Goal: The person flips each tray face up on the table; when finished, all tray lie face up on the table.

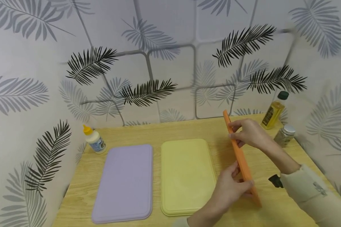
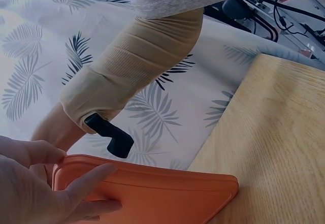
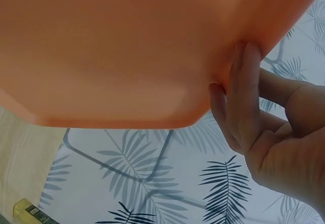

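Note:
An orange rectangular board (image 1: 240, 157) with rounded corners stands nearly upright on a long edge at the right of the table. My left hand (image 1: 227, 189) grips its near part, the thumb lying along the top edge. Farther back, my right hand (image 1: 248, 134) pinches the same edge between thumb and fingers. In the left wrist view my left hand (image 2: 30, 183) has fingers spread on one face of the board (image 2: 167, 193). The right wrist view shows the fingers of my right hand (image 3: 269, 127) against the other face (image 3: 111, 56).
A yellow board (image 1: 187, 176) and a purple board (image 1: 125, 183) lie flat side by side on the wooden table (image 1: 76, 179). A glue bottle (image 1: 96, 140) stands back left. An oil bottle (image 1: 273, 112) and a silver-lidded jar (image 1: 284, 135) stand back right, near the leaf-patterned wall covering (image 1: 170, 72).

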`<action>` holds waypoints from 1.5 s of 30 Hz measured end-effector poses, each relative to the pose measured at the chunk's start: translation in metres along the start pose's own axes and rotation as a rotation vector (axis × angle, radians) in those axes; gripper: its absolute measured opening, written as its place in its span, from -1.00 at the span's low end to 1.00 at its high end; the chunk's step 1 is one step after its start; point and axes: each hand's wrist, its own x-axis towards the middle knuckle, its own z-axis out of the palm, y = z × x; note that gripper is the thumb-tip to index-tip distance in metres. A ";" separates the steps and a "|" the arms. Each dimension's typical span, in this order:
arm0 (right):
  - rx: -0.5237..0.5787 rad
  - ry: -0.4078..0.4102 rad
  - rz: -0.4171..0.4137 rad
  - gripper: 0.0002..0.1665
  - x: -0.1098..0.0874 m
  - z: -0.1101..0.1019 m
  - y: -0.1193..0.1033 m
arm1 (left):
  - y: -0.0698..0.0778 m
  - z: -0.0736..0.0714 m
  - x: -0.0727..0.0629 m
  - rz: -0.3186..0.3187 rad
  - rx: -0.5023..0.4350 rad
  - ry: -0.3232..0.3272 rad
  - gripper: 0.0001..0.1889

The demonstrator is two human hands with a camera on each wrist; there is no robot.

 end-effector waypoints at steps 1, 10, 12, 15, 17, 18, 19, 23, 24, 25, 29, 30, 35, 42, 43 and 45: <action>-0.002 0.002 -0.001 -0.42 -0.001 0.000 0.000 | 0.000 0.000 0.000 0.007 0.003 -0.002 -0.31; -0.158 0.046 0.021 -0.26 -0.017 -0.009 0.037 | -0.005 -0.003 0.001 0.043 0.021 0.034 -0.41; -0.226 0.031 0.038 -0.26 -0.022 -0.012 0.054 | -0.006 -0.004 0.002 0.033 0.002 0.051 -0.42; -0.317 0.017 0.060 -0.29 -0.030 -0.014 0.080 | -0.006 -0.005 0.001 0.025 -0.010 0.072 -0.44; -0.337 0.008 0.072 -0.35 -0.036 -0.016 0.098 | -0.006 -0.006 0.000 0.021 -0.024 0.086 -0.44; -0.341 0.002 0.084 -0.37 -0.040 -0.017 0.107 | -0.007 -0.007 0.000 0.020 -0.027 0.090 -0.45; -0.348 0.002 0.091 -0.40 -0.043 -0.017 0.115 | -0.008 -0.007 0.000 0.018 -0.035 0.092 -0.45; -0.366 -0.002 0.119 -0.45 -0.052 -0.014 0.144 | -0.010 -0.010 -0.001 0.020 -0.072 0.089 -0.43; -0.368 -0.005 0.125 -0.45 -0.053 -0.013 0.149 | -0.011 -0.011 -0.001 0.022 -0.078 0.088 -0.43; -0.355 -0.014 0.138 -0.45 -0.054 -0.010 0.153 | -0.011 -0.012 -0.001 0.024 -0.086 0.081 -0.43; -0.249 -0.069 0.191 -0.43 -0.057 -0.002 0.163 | -0.011 -0.014 -0.003 0.026 -0.112 0.074 -0.45; -0.212 -0.082 0.209 -0.44 -0.058 0.000 0.164 | -0.011 -0.014 -0.003 0.023 -0.118 0.076 -0.46; -0.085 -0.083 0.232 -0.55 -0.063 0.007 0.170 | -0.015 -0.014 -0.003 0.015 -0.172 0.084 -0.47; 0.127 -0.127 0.289 -0.36 -0.074 0.004 0.180 | -0.020 -0.018 -0.004 0.016 -0.177 0.059 -0.46; 0.171 -0.139 0.308 -0.31 -0.075 0.003 0.184 | -0.021 -0.018 -0.004 0.014 -0.175 0.055 -0.46; 0.235 -0.165 0.336 -0.23 -0.080 0.001 0.191 | -0.022 -0.020 -0.004 0.006 -0.172 0.033 -0.41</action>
